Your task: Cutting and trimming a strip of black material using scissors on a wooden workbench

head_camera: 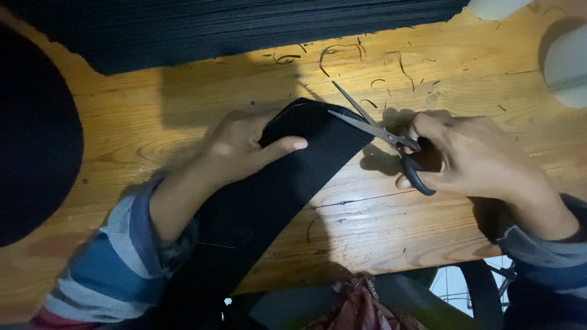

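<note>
Mid-trim: left hand pins a black fabric strip on the wooden worktop; right hand grips open black-handled steel scissors, blades needing alignment at the edge.

I see a wooden table, warm light from above, dark thread scraps near its far edge.

Bare hands, sleeves striped in blue, grey and white, cuffs pushed back.
</note>
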